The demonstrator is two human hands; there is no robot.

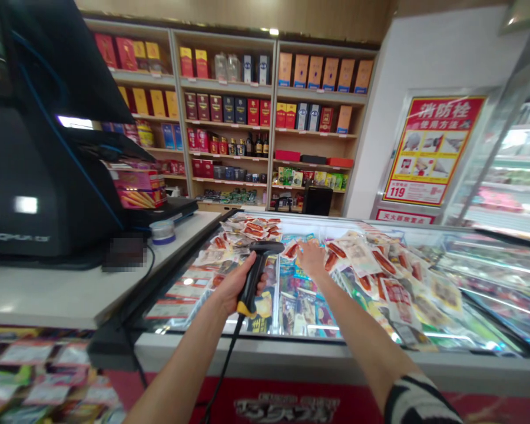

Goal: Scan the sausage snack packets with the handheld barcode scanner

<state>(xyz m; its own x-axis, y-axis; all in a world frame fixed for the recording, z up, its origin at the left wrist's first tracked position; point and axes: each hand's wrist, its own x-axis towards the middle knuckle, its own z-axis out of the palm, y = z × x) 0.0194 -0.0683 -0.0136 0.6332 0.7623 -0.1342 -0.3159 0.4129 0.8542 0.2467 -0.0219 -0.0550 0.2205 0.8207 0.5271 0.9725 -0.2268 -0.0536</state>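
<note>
My left hand [233, 287] is wrapped round the handle of a black barcode scanner [256, 272] with a yellow base, its cable hanging down toward me. The scanner's head points out over a glass-topped chest freezer [291, 347]. My right hand [311, 258] reaches over the freezer lid and rests on the packaged snacks [380, 265] piled there, next to a packet with red sausages [335, 250]. Its fingers are hidden among the packets, so whether it grips one is unclear.
A black checkout terminal [39, 176] stands on the white counter [70, 288] at left, with a small round tin [162, 231] beside it. Shelves of boxed bottles [247, 112] fill the back wall. A red fire-safety poster [430, 150] hangs right, beside a lit refrigerated case [507, 171].
</note>
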